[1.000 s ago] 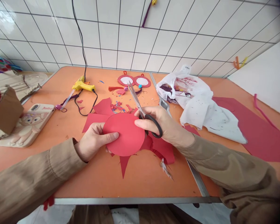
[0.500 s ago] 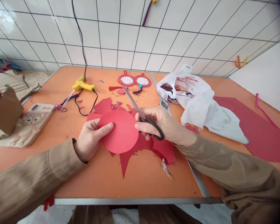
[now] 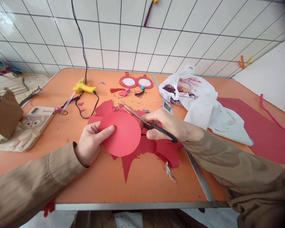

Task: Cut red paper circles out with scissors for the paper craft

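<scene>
Two bare hands are busy: the left hand (image 3: 91, 144) pinches a red paper disc (image 3: 124, 134) by its left edge, thumb flat on top; the right hand (image 3: 167, 120) curls around the scissors (image 3: 165, 132), their blades slanting away past the disc's upper right edge. Beneath the disc lie red paper scraps (image 3: 145, 145) on the orange table (image 3: 156, 190). Farther out are a yellow glue gun (image 3: 82, 86), left, and a white plastic bag (image 3: 201, 91), right.

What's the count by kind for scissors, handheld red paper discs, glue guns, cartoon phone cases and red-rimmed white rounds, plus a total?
Scissors: 1
Handheld red paper disc: 1
Glue gun: 1
Cartoon phone case: 1
Red-rimmed white rounds: 2
Total: 6
</scene>
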Demonstrator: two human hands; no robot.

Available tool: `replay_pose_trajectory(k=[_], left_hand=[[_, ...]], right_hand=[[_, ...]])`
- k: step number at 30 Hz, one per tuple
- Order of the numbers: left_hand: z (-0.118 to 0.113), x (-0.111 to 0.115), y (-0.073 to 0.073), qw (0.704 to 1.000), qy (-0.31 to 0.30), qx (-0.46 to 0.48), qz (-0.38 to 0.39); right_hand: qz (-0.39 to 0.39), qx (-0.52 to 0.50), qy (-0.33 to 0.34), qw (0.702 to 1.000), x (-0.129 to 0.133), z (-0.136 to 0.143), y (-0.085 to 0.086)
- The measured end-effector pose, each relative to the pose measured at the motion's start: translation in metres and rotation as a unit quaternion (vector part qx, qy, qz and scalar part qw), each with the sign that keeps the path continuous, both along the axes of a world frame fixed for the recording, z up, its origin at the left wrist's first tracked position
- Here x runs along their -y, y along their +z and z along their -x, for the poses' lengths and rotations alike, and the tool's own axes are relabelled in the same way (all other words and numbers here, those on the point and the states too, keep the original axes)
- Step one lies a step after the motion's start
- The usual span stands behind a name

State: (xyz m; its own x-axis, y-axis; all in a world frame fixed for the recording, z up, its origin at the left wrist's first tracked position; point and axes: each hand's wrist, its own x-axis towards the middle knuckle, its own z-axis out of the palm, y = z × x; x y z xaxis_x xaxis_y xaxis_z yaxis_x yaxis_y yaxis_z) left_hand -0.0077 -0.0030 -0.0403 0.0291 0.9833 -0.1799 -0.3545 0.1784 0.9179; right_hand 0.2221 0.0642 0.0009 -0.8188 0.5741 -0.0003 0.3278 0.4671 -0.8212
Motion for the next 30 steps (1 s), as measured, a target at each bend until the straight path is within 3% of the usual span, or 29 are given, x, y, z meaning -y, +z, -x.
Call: replay_pose_trajectory(k=[16,30], left_hand=[[0.000,-0.001,0.001,1.000,0.006,-0.014,0.003],[0.001,0.000,-0.002,1.000,-0.001,0.012,-0.010]], right_hand=[[0.012,-0.008,-0.032,0.999,0.004,0.002,-0.001],[0.082,0.017,-0.004,0.996,0.000,-0.004,0.012]])
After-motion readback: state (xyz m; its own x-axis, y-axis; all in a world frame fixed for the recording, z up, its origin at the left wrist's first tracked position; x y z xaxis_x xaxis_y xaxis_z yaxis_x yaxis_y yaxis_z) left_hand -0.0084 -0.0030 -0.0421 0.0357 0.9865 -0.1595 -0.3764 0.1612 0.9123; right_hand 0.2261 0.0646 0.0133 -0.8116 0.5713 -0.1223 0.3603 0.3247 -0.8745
